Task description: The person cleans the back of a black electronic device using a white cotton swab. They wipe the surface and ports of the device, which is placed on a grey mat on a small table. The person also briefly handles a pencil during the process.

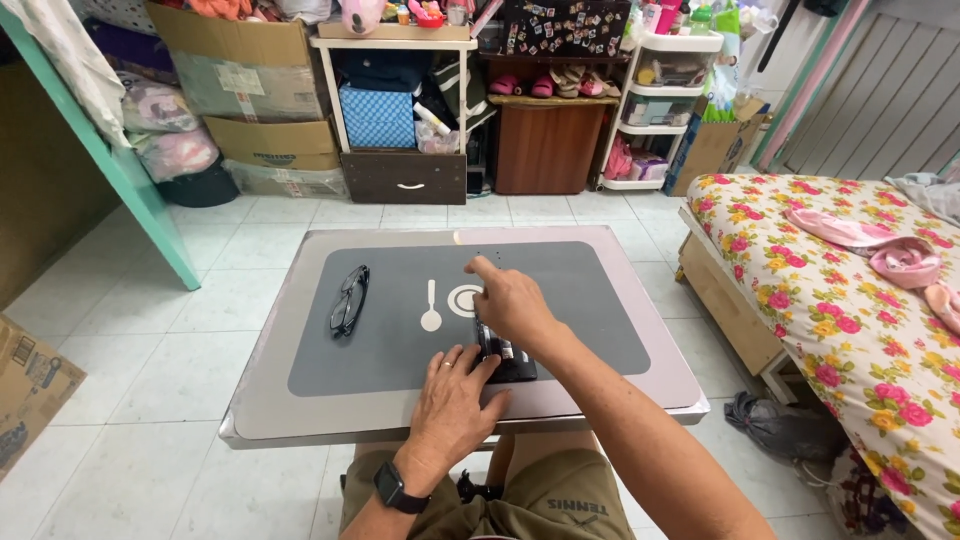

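Observation:
A small dark flat device (505, 357) lies on the grey mat (580, 310) of a low table (650, 385). My left hand (455, 400) rests palm down beside it, fingers touching its near left side. Hovering over the device's far end, my right hand (510, 300) has its index finger stretched forward and the other fingers curled over the device; whether it grips it I cannot tell. A pair of black glasses (349, 299) lies folded on the mat to the left. My left wrist carries a black watch (397, 489).
A bed with a flowered cover (850, 300) stands close on the right, pink cloth on it. Shelves, cardboard boxes (250, 70) and a wooden cabinet (545, 145) line the far wall. Another cardboard box (30, 385) sits on the tiled floor at left.

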